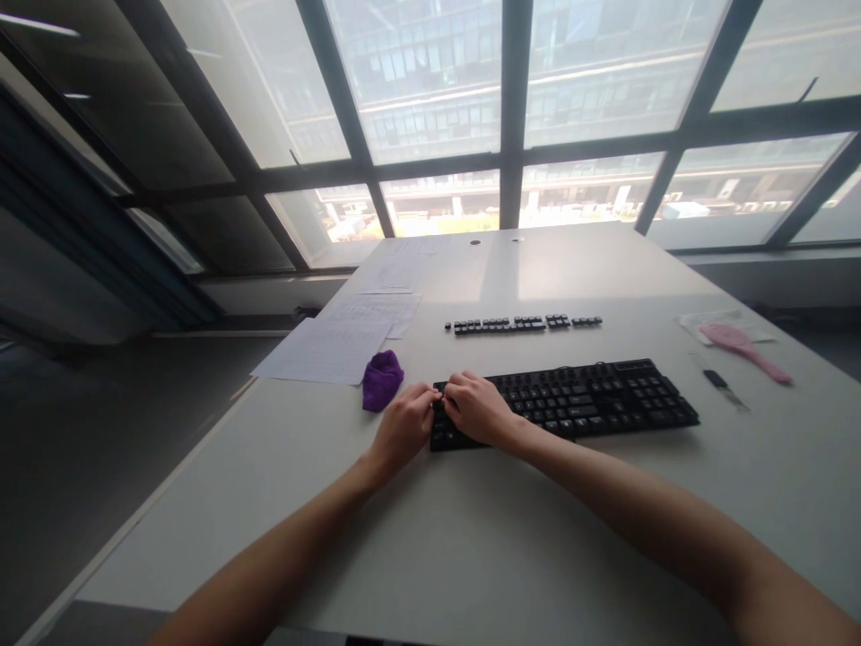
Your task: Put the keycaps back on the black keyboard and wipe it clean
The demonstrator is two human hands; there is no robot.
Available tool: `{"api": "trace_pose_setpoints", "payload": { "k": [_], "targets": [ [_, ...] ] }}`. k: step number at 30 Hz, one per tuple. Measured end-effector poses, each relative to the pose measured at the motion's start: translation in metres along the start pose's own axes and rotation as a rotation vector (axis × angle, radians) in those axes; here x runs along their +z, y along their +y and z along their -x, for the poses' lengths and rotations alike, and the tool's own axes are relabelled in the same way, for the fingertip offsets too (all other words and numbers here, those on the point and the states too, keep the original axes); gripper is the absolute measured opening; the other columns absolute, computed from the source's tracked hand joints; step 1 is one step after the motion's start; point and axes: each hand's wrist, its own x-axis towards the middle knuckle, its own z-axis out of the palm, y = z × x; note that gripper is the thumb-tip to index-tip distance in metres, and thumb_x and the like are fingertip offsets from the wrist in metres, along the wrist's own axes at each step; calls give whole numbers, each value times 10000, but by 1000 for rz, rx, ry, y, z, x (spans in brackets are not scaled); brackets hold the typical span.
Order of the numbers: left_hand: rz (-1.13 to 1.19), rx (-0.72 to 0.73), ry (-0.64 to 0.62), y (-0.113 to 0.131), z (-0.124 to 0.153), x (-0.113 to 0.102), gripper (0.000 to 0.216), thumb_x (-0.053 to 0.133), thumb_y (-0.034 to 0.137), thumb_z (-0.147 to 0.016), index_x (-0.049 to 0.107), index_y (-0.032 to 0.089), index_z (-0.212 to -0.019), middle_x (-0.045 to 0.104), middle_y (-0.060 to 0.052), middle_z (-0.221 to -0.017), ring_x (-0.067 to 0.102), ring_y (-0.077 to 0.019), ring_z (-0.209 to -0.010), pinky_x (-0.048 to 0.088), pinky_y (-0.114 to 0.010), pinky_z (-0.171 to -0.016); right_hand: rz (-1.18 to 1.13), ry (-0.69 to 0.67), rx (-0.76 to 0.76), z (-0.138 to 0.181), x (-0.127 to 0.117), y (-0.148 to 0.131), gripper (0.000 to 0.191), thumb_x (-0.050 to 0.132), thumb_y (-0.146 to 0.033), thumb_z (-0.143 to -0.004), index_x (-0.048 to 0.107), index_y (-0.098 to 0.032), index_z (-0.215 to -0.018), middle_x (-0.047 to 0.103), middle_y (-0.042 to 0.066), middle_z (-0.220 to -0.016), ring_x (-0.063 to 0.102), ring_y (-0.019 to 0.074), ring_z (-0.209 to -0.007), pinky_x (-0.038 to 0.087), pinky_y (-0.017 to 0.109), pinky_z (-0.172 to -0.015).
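Note:
A black keyboard [585, 399] lies across the middle of the white table [471, 520]. Both hands meet at its left end. My left hand [404, 426] has its fingers curled and pinched at the keyboard's top left corner. My right hand [476, 408] rests over the left keys with fingers bent, fingertips touching those of the left hand. What the fingertips pinch is too small to make out. A row of loose black keycaps [521, 323] is laid out behind the keyboard.
A crumpled purple cloth [381, 379] sits just left of the keyboard. Printed paper sheets [336, 341] lie at the back left. At the right are a pink brush [743, 348] and a small black tool [719, 381]. Windows stand behind the table.

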Motion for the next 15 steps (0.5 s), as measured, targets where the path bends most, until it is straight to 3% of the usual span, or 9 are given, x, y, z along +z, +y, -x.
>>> {"api": "trace_pose_setpoints", "payload": {
  "k": [7, 10, 15],
  "targets": [
    [182, -80, 149, -19, -22, -5, 238, 512, 117, -912, 716, 186, -1015, 723, -53, -976, 660, -181, -894, 533, -293, -784, -124, 39, 154, -12, -10, 16, 187, 541, -241, -971, 725, -207, -954, 728, 48, -890, 641, 180, -829, 417, 262, -738],
    [174, -97, 139, -37, -56, -4, 236, 565, 188, -912, 736, 179, -1074, 739, -60, -1008, 670, -174, -840, 545, -278, -730, -73, 76, 263, -34, -17, 44, 217, 533, -223, -965, 737, -201, -1034, 735, 69, -960, 652, 201, -877, 420, 273, -765],
    [-15, -128, 30, -64, -122, 22, 223, 651, 219, -893, 773, 176, -1075, 737, -78, -1009, 659, -210, -906, 521, -363, -939, 173, 7, 279, -78, -19, 91, 245, 524, -179, -965, 754, -160, -1047, 687, 145, -1087, 605, 258, -1015, 425, 313, -816]
  ]
}}
